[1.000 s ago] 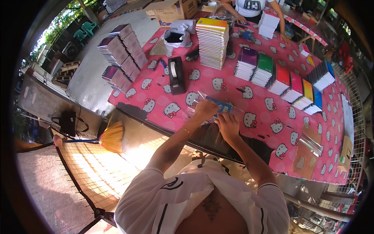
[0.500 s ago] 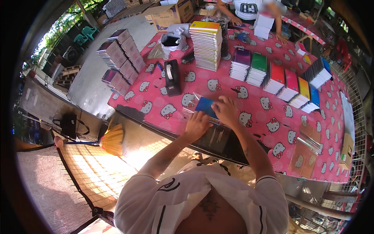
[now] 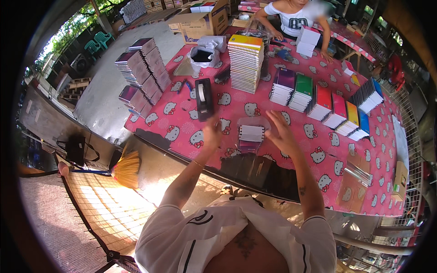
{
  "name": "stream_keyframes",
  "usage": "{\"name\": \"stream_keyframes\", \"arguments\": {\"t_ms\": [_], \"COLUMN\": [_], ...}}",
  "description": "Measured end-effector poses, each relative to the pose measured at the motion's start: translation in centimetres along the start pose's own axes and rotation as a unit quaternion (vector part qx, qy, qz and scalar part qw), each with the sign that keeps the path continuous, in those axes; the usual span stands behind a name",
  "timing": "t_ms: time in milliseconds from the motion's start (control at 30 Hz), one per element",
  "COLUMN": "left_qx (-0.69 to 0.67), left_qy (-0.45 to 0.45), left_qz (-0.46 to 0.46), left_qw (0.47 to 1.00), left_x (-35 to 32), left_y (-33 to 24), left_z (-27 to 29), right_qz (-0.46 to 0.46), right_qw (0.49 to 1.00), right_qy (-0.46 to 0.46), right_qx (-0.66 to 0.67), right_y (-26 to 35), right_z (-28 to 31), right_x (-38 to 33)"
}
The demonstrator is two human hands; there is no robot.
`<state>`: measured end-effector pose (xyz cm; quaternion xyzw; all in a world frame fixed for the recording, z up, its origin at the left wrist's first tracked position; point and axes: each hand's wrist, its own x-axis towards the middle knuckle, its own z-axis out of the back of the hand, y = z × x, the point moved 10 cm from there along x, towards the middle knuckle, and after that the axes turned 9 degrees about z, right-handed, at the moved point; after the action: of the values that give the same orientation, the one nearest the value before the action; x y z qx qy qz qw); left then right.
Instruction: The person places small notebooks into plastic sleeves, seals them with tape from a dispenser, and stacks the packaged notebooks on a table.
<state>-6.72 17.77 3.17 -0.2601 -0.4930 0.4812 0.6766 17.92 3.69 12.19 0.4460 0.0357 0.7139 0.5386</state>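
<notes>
I am looking down at the pink tabletop [image 3: 273, 113], where a small stack of notebooks [image 3: 250, 138] is lying in a clear wrap near the front edge. My left hand [image 3: 212, 133] is hovering just left of the stack, fingers loosely spread and holding nothing. My right hand [image 3: 278, 133] is hovering just right of it, fingers wide and also empty. Neither hand is touching the stack, as far as I can tell.

A black tape dispenser [image 3: 203, 97] is sitting beyond my left hand. Farther back, a tall pile of spiral notebooks [image 3: 245, 63] is standing with a yellow cover on top. To the right, a row [image 3: 325, 102] of purple, green, red, yellow and blue notebooks is running across the cloth. Dark-covered stacks [image 3: 142, 68] are leaning at the far left edge. Another person [image 3: 293, 16] is sitting at the far side, hands on a white pack [image 3: 307, 41]. A broom [image 3: 124, 169] is lying on the floor below.
</notes>
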Motion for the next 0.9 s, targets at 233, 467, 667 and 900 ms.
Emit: {"name": "stream_keyframes", "arguments": {"t_ms": [233,467,667,900], "left_qx": [-0.14,0.06,0.054,-0.1], "left_qy": [0.028,-0.046,0.244,0.497], "left_qz": [0.31,0.191,0.054,-0.064], "left_qw": [0.94,0.979,0.967,0.86], "left_x": [9.1,4.9,5.1,2.6], "left_y": [15.8,13.2,1.4,-9.8], "left_z": [4.0,4.5,2.6,-4.3], "right_qz": [0.088,0.085,0.053,0.064], "right_qw": [0.992,0.983,0.974,0.97], "right_qy": [0.033,0.047,0.064,0.104], "right_qx": [-0.082,-0.156,-0.21,-0.212], "right_y": [7.5,9.5,8.7,8.5], "right_z": [-0.8,-4.6,-5.4,-6.7], "right_x": [2.5,2.8,2.6,3.5]}}
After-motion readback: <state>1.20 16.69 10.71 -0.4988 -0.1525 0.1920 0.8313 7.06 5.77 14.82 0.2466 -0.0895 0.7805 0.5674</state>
